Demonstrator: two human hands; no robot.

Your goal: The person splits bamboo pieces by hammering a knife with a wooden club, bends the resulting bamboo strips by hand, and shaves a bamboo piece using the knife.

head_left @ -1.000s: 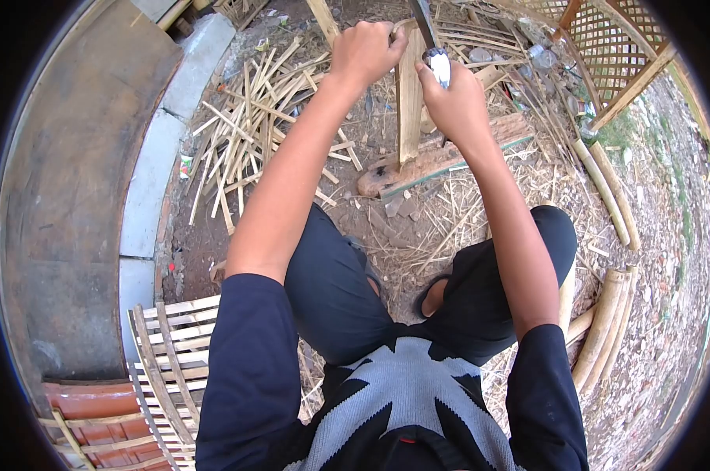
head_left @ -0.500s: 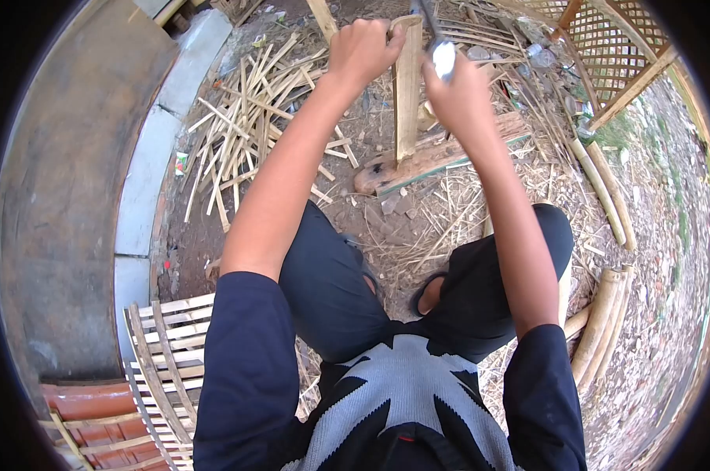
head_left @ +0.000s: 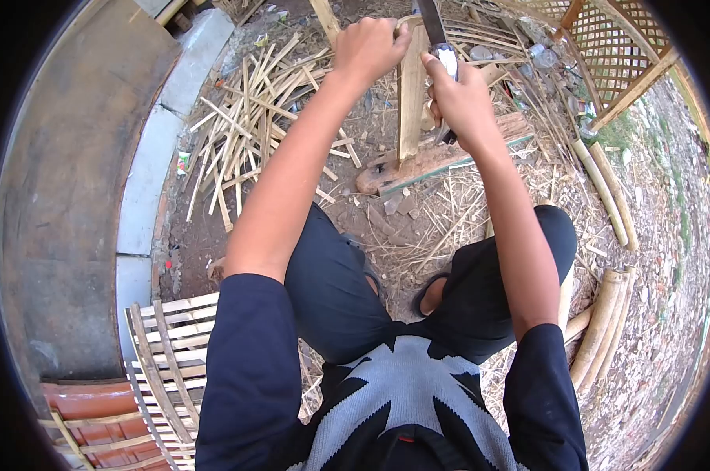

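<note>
My left hand [head_left: 370, 49] is closed at the top of a split bamboo piece [head_left: 410, 102], which stands upright. Its lower end rests on a wooden block [head_left: 457, 159] lying on the ground. In my right hand [head_left: 462, 98] is a large knife [head_left: 433, 25], gripped by its handle. The dark blade points away from me, just right of the bamboo's top. Whether the blade touches the bamboo I cannot tell. Part of the handle is hidden by my fingers.
Loose bamboo strips [head_left: 249, 125] lie heaped on the left. Bamboo poles [head_left: 604, 326] rest on the right, with a woven lattice panel [head_left: 610, 59] beyond. A slatted bamboo frame [head_left: 170, 365] is near my left elbow. Shavings [head_left: 441, 231] cover the ground by my feet.
My right hand has shifted slightly down and right, and the knife shows more clearly, without the earlier blur. The left hand stays at the bamboo's top, moved very slightly right.
</note>
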